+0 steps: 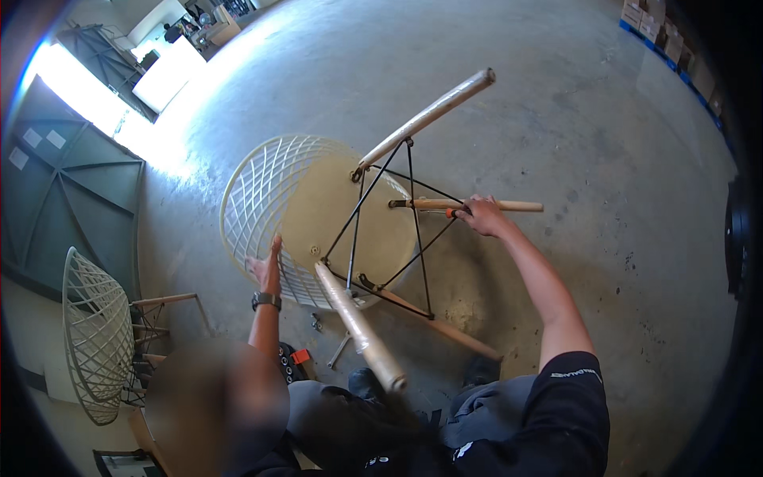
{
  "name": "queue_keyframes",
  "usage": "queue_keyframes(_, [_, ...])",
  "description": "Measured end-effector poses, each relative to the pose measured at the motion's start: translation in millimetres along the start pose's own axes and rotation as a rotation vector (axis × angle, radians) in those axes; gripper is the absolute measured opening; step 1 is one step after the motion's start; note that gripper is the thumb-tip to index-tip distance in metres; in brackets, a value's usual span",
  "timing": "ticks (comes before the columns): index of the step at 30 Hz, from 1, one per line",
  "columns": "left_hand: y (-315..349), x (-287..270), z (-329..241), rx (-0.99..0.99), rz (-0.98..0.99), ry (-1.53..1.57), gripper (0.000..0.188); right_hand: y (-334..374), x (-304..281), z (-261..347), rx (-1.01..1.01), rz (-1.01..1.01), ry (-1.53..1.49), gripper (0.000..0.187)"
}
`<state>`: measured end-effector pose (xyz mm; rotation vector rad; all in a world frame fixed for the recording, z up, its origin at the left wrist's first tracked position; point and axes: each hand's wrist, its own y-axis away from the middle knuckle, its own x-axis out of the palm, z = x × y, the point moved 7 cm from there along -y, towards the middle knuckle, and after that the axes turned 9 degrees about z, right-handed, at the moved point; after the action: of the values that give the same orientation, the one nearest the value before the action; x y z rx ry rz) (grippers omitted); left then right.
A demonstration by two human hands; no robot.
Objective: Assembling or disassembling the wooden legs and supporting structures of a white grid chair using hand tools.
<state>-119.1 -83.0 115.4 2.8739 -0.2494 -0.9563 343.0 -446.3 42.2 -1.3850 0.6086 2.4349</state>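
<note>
A cream chair point(338, 215) with a lattice back lies tipped over in front of me, its underside and legs turned toward my right. Its wooden legs, some in clear wrap, are joined by thin black metal rods point(356, 226). My left hand point(269, 272), with a dark watch on the wrist, grips the lattice on the near left side. Over by the leg that points right, my right hand point(482, 217) is closed round the orange and black handle of a screwdriver point(451, 213). Its shaft runs along that leg toward the seat; the tip is hard to make out.
Small metal parts point(316, 322), a metal tool point(339, 350) and a black case point(286, 362) with an orange piece lie on the floor near my legs. Another lattice chair point(97, 334) stands at left, by a green metal door point(71, 191). Cardboard boxes point(671, 44) sit far right.
</note>
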Motion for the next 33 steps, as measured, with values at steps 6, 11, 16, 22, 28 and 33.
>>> queue_keyframes(6, [-16, 35, -173, 0.692, 0.045, -0.420, 0.123, 45, -8, 25, 0.027, 0.021, -0.064, 0.044])
queue_keyframes(11, [-19, 142, -276, 0.856, 0.303, -0.720, 0.118, 62, -18, 73, 0.087, -0.216, 0.170, 0.038])
queue_keyframes(16, [-3, 201, -274, 0.857, 0.107, -1.017, 0.113, 44, -5, 109, 0.107, 0.039, -0.334, 0.036])
queue_keyframes(22, [9, 211, -258, 1.094, 0.057, -0.937, 0.105, 7, 37, 80, 0.220, 0.029, -0.425, 0.038])
queue_keyframes(28, [11, 211, -261, 1.062, 0.072, -0.942, 0.109, -9, 30, 74, 0.188, -0.102, -0.600, 0.039])
queue_keyframes(33, [5, 216, -261, 1.040, 0.070, -0.993, 0.115, -18, 41, 60, 0.232, -0.009, -0.571, 0.040])
